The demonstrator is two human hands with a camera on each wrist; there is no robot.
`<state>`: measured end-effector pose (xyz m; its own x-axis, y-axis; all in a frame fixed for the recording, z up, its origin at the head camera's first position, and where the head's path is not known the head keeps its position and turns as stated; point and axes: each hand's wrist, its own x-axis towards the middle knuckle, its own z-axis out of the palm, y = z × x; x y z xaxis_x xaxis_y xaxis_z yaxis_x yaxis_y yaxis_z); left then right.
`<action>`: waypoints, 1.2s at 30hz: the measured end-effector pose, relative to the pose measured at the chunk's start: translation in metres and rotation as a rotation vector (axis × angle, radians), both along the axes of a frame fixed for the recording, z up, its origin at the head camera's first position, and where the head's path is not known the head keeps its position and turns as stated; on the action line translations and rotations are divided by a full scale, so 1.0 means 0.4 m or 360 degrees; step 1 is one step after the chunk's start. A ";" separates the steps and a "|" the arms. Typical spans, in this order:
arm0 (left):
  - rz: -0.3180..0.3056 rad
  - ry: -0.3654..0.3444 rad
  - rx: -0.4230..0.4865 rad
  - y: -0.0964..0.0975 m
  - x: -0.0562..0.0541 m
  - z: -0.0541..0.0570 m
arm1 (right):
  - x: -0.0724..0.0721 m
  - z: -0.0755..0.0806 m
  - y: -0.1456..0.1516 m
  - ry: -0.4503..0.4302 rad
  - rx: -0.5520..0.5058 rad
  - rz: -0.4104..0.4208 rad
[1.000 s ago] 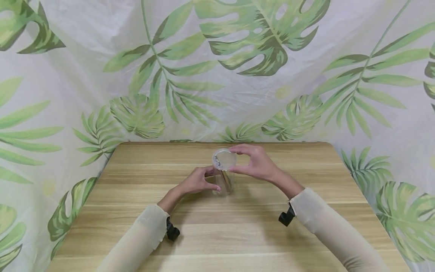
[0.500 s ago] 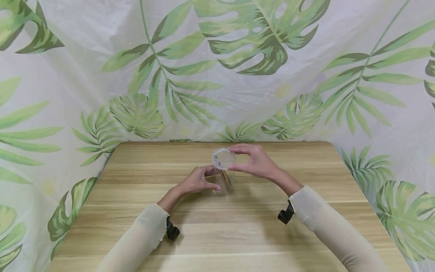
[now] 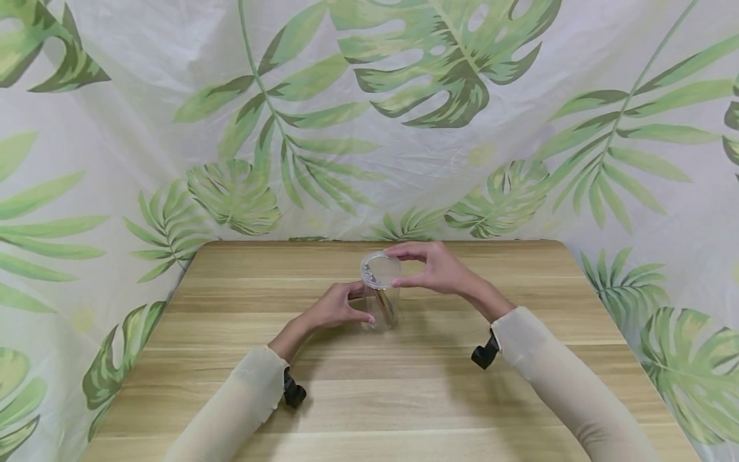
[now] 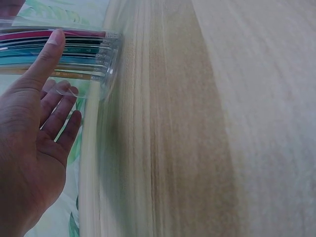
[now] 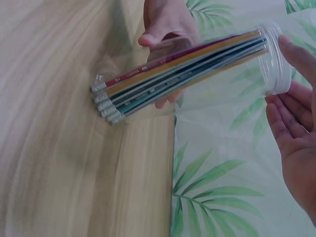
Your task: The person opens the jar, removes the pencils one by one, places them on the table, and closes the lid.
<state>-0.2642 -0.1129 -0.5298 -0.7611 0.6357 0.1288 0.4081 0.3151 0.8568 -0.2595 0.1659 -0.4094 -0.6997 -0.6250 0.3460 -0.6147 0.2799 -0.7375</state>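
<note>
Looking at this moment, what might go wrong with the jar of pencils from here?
The clear jar, held between thumb and fingers of the left hand, might slip or turn. The right hand pinches the lid by its rim, so a sideways pull could tip the jar. The pencils lean inside and might slide out if it tipped uncovered.

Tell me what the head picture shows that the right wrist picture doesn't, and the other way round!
Only the head view shows the beige sleeves and black wrist cameras. Only the right wrist view shows lettering and red colour on the pencils. Both show those pencils in a clear jar, the left hand holding it, the right hand pinching the lid, and the wooden table.
</note>
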 end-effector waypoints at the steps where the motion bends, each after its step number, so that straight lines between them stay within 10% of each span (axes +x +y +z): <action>1: -0.0001 0.0005 -0.0001 0.000 0.000 0.000 | -0.002 0.001 0.001 -0.0013 0.0007 0.0012; 21: -0.0004 0.0070 -0.0028 -0.001 0.001 -0.002 | -0.039 0.034 0.020 -0.0290 0.0128 0.0244; 36: 0.0020 0.0028 -0.0052 0.002 0.003 0.004 | 0.041 0.035 0.000 0.0329 0.0142 -0.0140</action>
<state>-0.2628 -0.1119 -0.5283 -0.7669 0.6302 0.1214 0.4188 0.3481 0.8387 -0.2432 0.1659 -0.3954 -0.6729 -0.5994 0.4335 -0.7203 0.3976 -0.5684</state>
